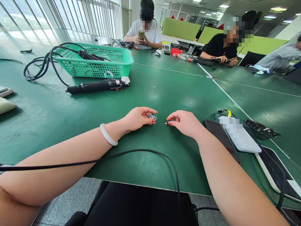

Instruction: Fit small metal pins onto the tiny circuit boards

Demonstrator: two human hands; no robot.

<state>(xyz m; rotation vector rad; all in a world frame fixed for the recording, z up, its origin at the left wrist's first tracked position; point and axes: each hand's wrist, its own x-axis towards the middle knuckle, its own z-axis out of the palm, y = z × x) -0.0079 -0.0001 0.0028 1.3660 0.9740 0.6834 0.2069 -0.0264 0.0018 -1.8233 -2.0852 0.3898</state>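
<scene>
My left hand [138,118], with a white bangle [108,135] on its wrist, grips a small silvery metal part [152,117] between thumb and fingers. Its exact kind is too small to make out. Across a narrow gap, my right hand [184,121] pinches a tiny metal piece [167,122] between thumb and forefinger. The two pieces are apart, just above or at the green table top [150,94]; I cannot tell whether they touch it.
A green basket [98,64] with cables stands at the back left, a black electric screwdriver [96,86] before it. Phones [219,135] and a white power bank [242,138] lie right. A black cable [141,150] crosses in front. People sit across the table.
</scene>
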